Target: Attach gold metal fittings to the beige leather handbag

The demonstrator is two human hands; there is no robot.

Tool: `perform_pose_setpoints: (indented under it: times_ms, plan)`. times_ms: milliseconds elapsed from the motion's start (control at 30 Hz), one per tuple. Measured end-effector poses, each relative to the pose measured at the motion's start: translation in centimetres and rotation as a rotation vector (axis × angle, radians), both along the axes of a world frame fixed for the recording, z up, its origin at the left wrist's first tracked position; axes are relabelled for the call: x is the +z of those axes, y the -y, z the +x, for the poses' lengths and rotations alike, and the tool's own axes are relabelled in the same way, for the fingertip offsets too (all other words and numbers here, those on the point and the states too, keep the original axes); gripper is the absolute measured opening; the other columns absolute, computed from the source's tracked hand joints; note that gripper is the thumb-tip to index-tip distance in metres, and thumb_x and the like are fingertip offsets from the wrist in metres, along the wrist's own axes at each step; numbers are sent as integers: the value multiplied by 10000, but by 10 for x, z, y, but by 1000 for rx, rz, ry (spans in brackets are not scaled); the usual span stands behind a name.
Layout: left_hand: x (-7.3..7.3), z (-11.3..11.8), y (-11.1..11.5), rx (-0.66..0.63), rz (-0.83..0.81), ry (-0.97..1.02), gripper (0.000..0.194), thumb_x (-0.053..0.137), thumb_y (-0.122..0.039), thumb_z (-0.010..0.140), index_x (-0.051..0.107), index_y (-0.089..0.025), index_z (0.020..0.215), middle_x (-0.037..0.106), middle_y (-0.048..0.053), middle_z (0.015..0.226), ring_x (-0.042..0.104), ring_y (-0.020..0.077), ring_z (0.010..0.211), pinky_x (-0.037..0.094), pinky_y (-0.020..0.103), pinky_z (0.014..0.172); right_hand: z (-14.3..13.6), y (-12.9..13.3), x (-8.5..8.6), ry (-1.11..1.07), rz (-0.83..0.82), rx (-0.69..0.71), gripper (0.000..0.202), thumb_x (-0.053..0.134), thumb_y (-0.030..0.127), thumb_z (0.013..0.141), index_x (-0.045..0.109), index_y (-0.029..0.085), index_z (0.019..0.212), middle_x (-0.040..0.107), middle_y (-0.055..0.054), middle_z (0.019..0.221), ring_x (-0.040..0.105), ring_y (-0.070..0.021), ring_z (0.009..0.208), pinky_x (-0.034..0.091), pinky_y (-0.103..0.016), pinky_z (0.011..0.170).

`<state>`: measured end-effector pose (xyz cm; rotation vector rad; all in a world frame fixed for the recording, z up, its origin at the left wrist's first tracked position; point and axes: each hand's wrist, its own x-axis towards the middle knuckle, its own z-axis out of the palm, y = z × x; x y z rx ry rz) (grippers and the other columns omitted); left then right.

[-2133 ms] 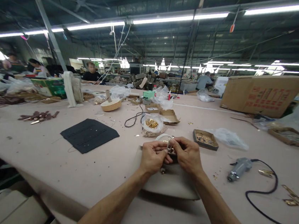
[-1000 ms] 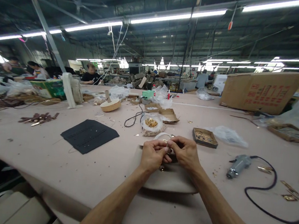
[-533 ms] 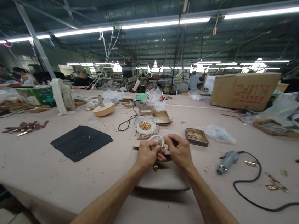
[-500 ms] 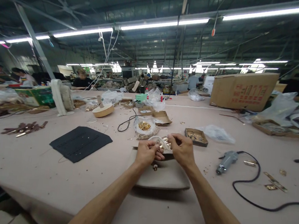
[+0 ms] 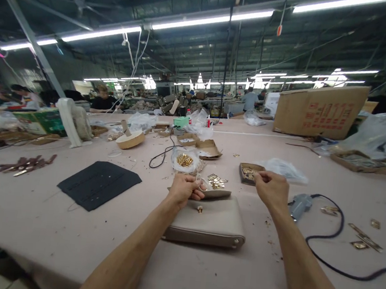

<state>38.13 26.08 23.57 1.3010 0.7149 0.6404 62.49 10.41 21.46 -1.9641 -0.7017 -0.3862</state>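
Note:
A beige handbag lies on the table in front of me, with a small metal fitting on its near face. My left hand is closed at the bag's raised flap, with its fingers on the flap's left part. My right hand is to the right of the bag, at the near right corner of a small cardboard box of metal parts. Its fingertips are pinched together, and what they hold, if anything, is hidden. Gold-coloured metal pieces lie just behind the flap.
A grey power screwdriver with a black cord lies right of my right hand. Behind the bag sits a plastic bag of brass-coloured parts. A black sheet and a white fan are at left; a large carton stands at back right.
My right hand has moved right, from the bag's flap to the small cardboard box. My left hand stays at the flap, and more of the bag's front shows.

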Motion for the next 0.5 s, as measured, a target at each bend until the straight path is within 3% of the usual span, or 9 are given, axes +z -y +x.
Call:
perform_pose_setpoints:
  times_ms: [100,267,400,500]
  plan:
    - [-1,-8,6,-9,0,44,147,767,-158,851,724,-30,794,742,166,824,638,144,457,506,190,372,-2,-7,-8,22,-98,88,204,647,341,822,802,210,846,759,-47,836,695,-238,809,478,-337,773]
    - [-4,-21,17,-61,28,139,305,839,-310,756,743,-31,830,739,159,792,641,149,461,512,188,387,-6,-21,-34,-11,-374,343,192,668,314,862,796,175,891,766,-86,886,703,-251,838,488,-339,777]
    - [-4,-23,22,-68,48,155,359,834,-375,704,739,-40,793,722,144,721,641,159,461,509,190,389,-11,-29,-54,-10,-437,491,233,692,285,855,797,152,1015,768,-106,957,708,-252,870,518,-328,810]
    - [-4,-21,23,-75,59,138,365,801,-395,720,736,-40,776,679,126,603,633,164,446,498,183,391,-14,-34,-60,27,-437,610,372,704,283,838,762,164,1185,740,-114,1181,688,-273,1042,507,-350,956]
